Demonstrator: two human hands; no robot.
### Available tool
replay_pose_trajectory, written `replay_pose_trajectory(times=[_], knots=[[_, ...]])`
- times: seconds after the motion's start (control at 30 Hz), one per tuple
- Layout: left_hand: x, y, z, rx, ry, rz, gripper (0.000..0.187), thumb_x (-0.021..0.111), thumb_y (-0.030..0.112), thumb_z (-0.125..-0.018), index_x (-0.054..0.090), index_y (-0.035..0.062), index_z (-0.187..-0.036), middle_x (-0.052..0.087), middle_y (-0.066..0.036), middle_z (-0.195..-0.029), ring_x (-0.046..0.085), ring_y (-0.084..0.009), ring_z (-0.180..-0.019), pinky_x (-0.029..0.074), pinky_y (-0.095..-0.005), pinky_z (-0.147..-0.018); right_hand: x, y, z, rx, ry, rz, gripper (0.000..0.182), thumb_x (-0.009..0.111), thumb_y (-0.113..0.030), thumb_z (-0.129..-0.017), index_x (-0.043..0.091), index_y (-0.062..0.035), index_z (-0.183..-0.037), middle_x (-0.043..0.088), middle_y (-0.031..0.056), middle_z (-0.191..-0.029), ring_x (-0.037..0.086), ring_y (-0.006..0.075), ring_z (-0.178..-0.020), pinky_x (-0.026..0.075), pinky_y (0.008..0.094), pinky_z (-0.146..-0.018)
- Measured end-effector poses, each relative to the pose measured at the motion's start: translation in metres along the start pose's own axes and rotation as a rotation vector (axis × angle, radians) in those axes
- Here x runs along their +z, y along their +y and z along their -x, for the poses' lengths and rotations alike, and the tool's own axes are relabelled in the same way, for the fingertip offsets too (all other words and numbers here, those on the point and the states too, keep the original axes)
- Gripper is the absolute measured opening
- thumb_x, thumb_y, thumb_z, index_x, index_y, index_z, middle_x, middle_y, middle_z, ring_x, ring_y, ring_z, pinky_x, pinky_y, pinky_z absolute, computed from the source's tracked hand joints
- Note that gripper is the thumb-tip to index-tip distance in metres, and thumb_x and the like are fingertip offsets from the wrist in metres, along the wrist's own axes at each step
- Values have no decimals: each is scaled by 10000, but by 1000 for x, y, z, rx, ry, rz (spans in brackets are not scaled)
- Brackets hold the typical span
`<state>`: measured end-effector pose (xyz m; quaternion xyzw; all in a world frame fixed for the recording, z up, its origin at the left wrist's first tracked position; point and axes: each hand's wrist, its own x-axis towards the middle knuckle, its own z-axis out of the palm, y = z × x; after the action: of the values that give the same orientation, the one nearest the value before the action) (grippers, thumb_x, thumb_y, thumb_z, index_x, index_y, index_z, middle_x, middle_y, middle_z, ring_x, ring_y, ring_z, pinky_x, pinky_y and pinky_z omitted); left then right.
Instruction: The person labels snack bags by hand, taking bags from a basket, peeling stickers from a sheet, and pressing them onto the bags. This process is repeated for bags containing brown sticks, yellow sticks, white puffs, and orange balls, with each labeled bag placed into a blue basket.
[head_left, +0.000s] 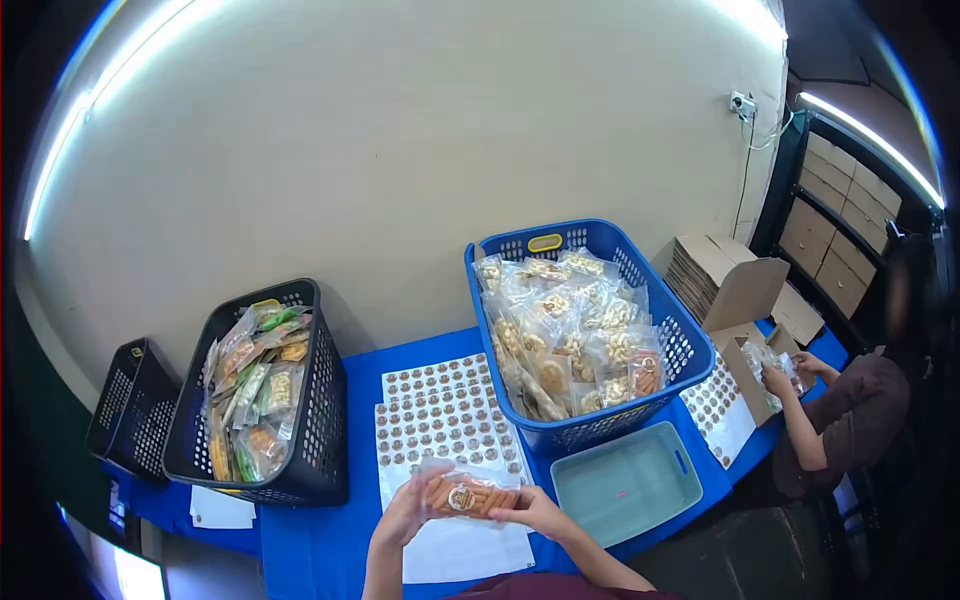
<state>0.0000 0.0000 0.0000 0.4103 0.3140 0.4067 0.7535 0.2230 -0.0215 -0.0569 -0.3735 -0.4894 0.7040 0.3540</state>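
Between my two hands is a clear plastic snack packet [480, 498] of orange-brown sticks, with a round label on its front. My left hand [403, 510] grips the packet's left end, and my right hand [541, 514] pinches its right end. Beneath them, sheets of round stickers [430, 430] lie on the blue-covered table [310, 540]. Just past my right hand stands a grey-green plastic tray [627, 485]. Behind the tray, a blue basket [600, 425] is heaped with clear packets of pale snacks [560, 310].
At the left, a black basket [325, 400] holds mixed snack packets [262, 400], beside a smaller black basket [130, 400]. On the right, a co-worker [850, 420] handles packets over an open cardboard box [745, 365]. Flattened cartons [700, 270] lean by the wall.
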Motion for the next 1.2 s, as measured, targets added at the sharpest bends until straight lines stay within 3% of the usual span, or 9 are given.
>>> replay_pose_trajectory(times=[0.17, 0.3, 0.33, 0.57, 0.73, 0.83, 0.87, 1.1, 1.2], knots=[[-8, -13, -14, -56, 167, -188, 480, 385, 363, -907, 450, -49, -1144, 553, -158, -1062, 567, -176, -916, 479, -283, -772, -6, -22, -2, -177, 21, -40, 324, 690, -120, -732, 555, -18, -1009, 590, 20, -882, 554, 90, -791, 436, 199, -696], [13, 1, -19, -134, 64, 4, 737, 149, 586, -853, 311, -1, -1268, 463, -196, -1195, 480, -274, -1089, 416, -388, -883, -30, -42, 0, -96, -83, -112, 330, 684, -81, -728, 539, -6, -1014, 575, 61, -900, 566, 105, -796, 486, 229, -681], [14, 5, -22, -137, -17, -46, 825, 49, 648, -796, 238, 31, -1310, 407, -209, -1252, 415, -322, -1153, 352, -429, -943, -42, -42, 2, -24, 0, -7, 301, 671, -55, -731, 535, 8, -993, 576, 59, -894, 573, 114, -793, 499, 251, -702], [6, 0, -32, 22, 172, -38, 692, 70, 558, -867, 344, 32, -1223, 449, -213, -1213, 466, -318, -1107, 348, -394, -944, -97, -106, 24, -677, 682, -245, 371, 637, -43, -751, 465, -8, -1077, 563, 46, -923, 550, 120, -857, 482, 233, -680], [2, -10, -32, -28, 221, -41, 518, 197, 418, -927, 389, 16, -1191, 517, -177, -1126, 513, -277, -1055, 373, -367, -916, -137, -136, 23, -768, 1143, 145, 457, 655, -178, -750, 434, -9, -1112, 568, 79, -967, 546, 179, -901, 437, 326, -792], [2, -13, -31, -28, 242, -92, 451, 250, 354, -937, 401, 6, -1181, 530, -162, -1103, 525, -258, -1039, 387, -351, -900, -150, -129, 34, -75, 1343, 1234, 435, 650, -223, -736, 478, 7, -1063, 546, 109, -1007, 495, 268, -975, 362, 387, -862], [3, -13, -30, -23, 249, -122, 436, 259, 337, -938, 403, 4, -1180, 532, -159, -1101, 527, -252, -1037, 390, -346, -895, -146, -126, 37, -196, 1411, 1201, 473, 635, -289, -733, 489, 12, -1068, 468, 158, -1105, 398, 321, -1074, 246, 429, -926], [8, -19, -17, -9, 279, -226, 335, 355, 245, -929, 433, 2, -1147, 555, -126, -1062, 542, -205, -997, 400, -308, -875, -104, -126, 70, -431, 1254, 1015, 371, 630, -159, -733, 503, 2, -1043, 475, 155, -1093, 419, 304, -1052, 313, 375, -901], [14, -27, -6, 2, 277, -259, 313, 370, 231, -925, 446, 0, -1122, 560, -124, -1051, 540, -199, -992, 395, -303, -876, -83, -113, 72, -544, 1104, 861, 153, 620, -63, -719, 548, 20, -826, 557, 134, -918, 522, 265, -888, 401, 326, -789]])
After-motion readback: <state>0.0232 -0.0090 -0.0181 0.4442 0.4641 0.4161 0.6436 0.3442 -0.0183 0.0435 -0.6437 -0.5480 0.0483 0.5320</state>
